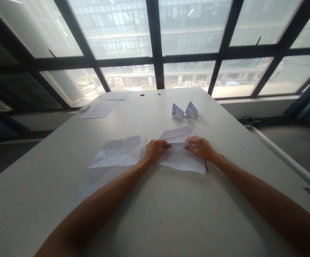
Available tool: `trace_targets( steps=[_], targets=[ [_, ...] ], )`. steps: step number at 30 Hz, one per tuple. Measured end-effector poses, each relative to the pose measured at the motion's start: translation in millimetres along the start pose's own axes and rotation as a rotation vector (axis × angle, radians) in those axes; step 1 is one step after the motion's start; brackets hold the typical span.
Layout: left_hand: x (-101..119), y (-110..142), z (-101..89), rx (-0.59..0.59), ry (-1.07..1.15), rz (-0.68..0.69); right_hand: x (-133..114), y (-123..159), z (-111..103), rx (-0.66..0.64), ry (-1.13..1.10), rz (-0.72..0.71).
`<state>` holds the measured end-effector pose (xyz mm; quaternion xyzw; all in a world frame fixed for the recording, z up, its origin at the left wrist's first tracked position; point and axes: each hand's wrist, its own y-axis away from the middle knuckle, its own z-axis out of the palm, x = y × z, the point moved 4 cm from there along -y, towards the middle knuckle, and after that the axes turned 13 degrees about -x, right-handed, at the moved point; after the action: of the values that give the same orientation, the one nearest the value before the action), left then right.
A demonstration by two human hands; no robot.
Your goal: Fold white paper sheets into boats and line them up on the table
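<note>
A white sheet of paper point(181, 159) lies in front of me with a raised crease running across it. My left hand point(155, 151) pinches the left end of that crease between thumb and fingers. At the other end, my right hand point(200, 147) pinches the same fold. The sheet's far part rises a little behind the fold, and its near edge is wavy. Left of it, partly under my left forearm, rests a second creased sheet point(117, 155). Two folded paper boats point(177, 111) stand close together beyond my right hand.
The white table point(168, 228) reaches toward large dark-framed windows. Several flat sheets of paper point(98, 109) lie at its far left, beside a small crumpled whitish item point(84, 108). Two dark round spots point(142, 95) mark the far edge. A white pipe point(289, 157) runs along the right side.
</note>
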<state>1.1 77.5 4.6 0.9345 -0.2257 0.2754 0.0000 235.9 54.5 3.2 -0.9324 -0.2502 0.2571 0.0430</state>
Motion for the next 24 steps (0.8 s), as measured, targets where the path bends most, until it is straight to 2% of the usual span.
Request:
trace_targets(
  steps=[3,6,8,13,16,19,21,24],
  targets=[
    [2.6,1.6,-8.1,0.143,0.141,0.027,9.8,0.4,-8.4,0.134,-0.178,0.028],
    [7.3,5.9,-16.3,0.301,0.298,0.047,15.5,1.8,-16.2,0.316,-0.437,0.106],
    [9.8,8.8,-20.8,0.387,0.365,0.041,14.5,3.1,-19.2,0.393,-0.614,0.155],
    [10.4,11.3,-26.4,0.514,0.436,0.010,1.9,1.5,-14.7,0.316,-0.927,0.211],
    [3.4,7.8,-23.6,0.536,0.539,-0.045,-0.2,0.6,-12.5,0.351,-0.883,0.238],
    [-5.0,1.0,-17.2,0.492,0.627,-0.088,3.0,1.4,-12.3,0.433,-0.732,0.292],
    [-9.0,-2.4,-15.1,0.482,0.615,-0.101,7.0,2.6,-11.7,0.456,-0.669,0.333],
    [-9.7,-2.5,-17.2,0.499,0.499,-0.111,15.4,3.6,-8.2,0.389,-0.609,0.406]
  ],
)
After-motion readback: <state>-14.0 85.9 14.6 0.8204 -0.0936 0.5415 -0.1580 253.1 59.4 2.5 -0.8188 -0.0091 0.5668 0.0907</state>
